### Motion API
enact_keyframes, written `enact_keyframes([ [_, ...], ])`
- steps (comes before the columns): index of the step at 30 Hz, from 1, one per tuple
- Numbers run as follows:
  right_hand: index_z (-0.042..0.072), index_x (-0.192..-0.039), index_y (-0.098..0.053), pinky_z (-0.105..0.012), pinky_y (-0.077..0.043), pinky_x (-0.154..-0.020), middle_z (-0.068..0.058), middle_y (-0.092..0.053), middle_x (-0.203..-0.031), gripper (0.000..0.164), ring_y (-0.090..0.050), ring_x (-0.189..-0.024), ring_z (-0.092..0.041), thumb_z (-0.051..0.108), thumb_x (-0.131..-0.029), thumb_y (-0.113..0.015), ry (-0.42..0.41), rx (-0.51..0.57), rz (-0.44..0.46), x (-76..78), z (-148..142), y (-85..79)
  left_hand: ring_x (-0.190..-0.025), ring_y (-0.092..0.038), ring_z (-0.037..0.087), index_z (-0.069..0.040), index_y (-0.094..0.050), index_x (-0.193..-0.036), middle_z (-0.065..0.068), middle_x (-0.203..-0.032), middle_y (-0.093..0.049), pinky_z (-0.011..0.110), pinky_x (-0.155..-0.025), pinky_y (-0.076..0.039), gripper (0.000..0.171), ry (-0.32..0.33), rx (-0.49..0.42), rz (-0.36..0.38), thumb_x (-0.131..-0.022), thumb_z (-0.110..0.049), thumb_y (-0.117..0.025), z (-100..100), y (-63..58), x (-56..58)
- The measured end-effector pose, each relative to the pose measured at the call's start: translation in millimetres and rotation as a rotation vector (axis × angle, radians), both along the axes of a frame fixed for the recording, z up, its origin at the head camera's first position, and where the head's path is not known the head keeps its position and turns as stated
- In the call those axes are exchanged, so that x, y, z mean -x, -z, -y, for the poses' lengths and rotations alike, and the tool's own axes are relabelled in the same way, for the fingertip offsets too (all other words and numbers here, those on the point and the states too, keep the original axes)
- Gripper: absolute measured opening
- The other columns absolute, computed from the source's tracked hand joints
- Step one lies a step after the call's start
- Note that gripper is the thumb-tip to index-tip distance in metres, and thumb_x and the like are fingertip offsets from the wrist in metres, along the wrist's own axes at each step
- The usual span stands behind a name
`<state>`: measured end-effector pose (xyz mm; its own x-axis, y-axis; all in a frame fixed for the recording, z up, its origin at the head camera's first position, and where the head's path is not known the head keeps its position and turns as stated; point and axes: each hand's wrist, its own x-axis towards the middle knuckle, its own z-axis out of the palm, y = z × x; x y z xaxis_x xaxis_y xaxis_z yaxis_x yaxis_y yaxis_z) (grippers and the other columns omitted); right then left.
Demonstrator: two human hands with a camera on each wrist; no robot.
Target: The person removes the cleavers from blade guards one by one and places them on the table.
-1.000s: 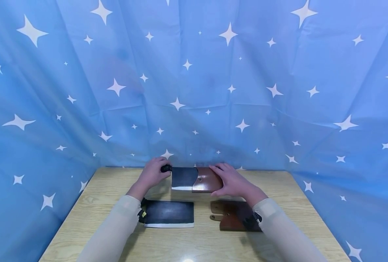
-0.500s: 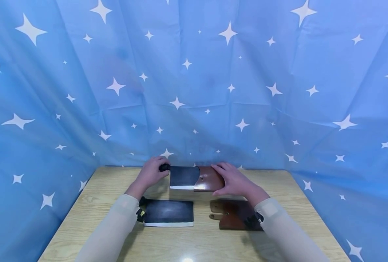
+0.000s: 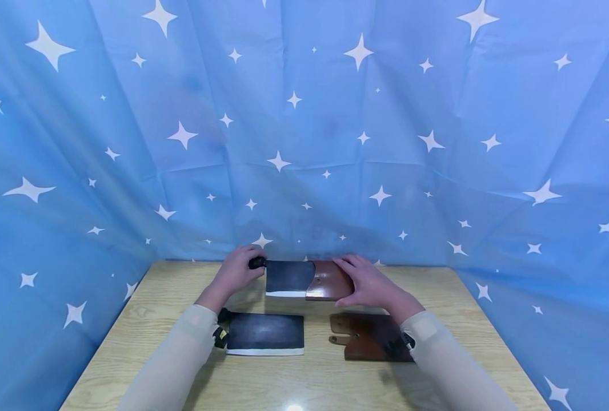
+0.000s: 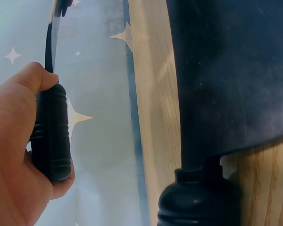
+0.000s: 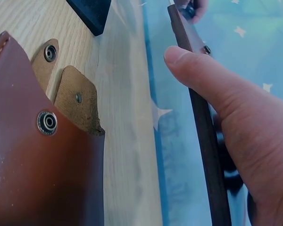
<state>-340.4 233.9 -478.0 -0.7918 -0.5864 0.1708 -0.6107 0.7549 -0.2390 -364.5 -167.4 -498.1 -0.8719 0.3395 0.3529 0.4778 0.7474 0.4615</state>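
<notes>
My left hand [image 3: 234, 273] grips the black handle [image 4: 52, 134] of a cleaver [image 3: 285, 277] above the back of the table. The blade points right, dark with a pale strip along its lower edge. Its far part is hidden inside a brown leather knife sheath [image 3: 329, 281]. My right hand [image 3: 370, 283] holds that sheath by its right end, the thumb along its edge in the right wrist view. Below, a second cleaver [image 3: 265, 332] lies on the table, its handle partly behind my left forearm. A second leather sheath [image 5: 47, 165] lies under my right forearm, with snap-studded flaps.
The wooden table [image 3: 315, 377] ends at a blue curtain [image 3: 304, 142] with white stars, which also hangs along both sides. The lying cleaver and sheath sit close in front of the raised pair.
My hands have drawn slightly apart, the sheath shifting right and the cleaver left. A little more of the blade shows outside the leather. The lying cleaver and sheath stay put.
</notes>
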Motion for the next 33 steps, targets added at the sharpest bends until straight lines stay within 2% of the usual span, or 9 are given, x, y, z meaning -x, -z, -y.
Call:
enact_keyframes([
  [10,0.014,-0.17,-0.044,-0.059,-0.047,-0.118,-0.012,-0.049,-0.163,0.117,-0.046,-0.147,-0.036,0.063,-0.077,-0.097,0.004,-0.011,-0.032,0.9,-4,2.7,-0.132,-0.06,0.042,-0.013,-0.077,-0.132,0.012,-0.142,-0.069,0.061,-0.106,-0.053,0.034,0.024,-0.032,0.018,-0.099,-0.016,-0.082,5,0.1,2.8],
  [25,0.014,-0.17,-0.044,-0.061,-0.045,-0.118,-0.012,-0.048,-0.165,0.118,-0.045,-0.148,-0.037,0.063,-0.077,-0.097,0.015,-0.002,-0.027,0.2,-8,0.1,-0.131,-0.061,0.04,-0.014,-0.077,-0.135,0.013,-0.143,-0.067,0.06,-0.103,-0.054,0.034,0.011,-0.039,0.056,-0.101,-0.015,-0.08,9,-3.1,0.4],
  [29,0.014,-0.17,-0.044,-0.063,-0.044,-0.119,-0.014,-0.048,-0.166,0.118,-0.045,-0.15,-0.038,0.063,-0.076,-0.097,0.01,-0.001,-0.032,0.3,-10,-0.5,-0.129,-0.062,0.04,-0.013,-0.077,-0.134,0.014,-0.141,-0.068,0.06,-0.103,-0.055,0.033,0.011,-0.032,0.05,-0.102,-0.016,-0.08,10,-0.1,2.7],
  [33,0.013,-0.17,-0.045,-0.064,-0.043,-0.119,-0.016,-0.047,-0.166,0.12,-0.044,-0.151,-0.04,0.071,-0.076,-0.093,0.005,-0.017,-0.04,1.3,-12,1.4,-0.128,-0.063,0.04,-0.013,-0.077,-0.134,0.013,-0.14,-0.069,0.059,-0.102,-0.055,0.032,0.007,-0.031,0.061,-0.102,-0.018,-0.08,10,2.2,3.3],
])
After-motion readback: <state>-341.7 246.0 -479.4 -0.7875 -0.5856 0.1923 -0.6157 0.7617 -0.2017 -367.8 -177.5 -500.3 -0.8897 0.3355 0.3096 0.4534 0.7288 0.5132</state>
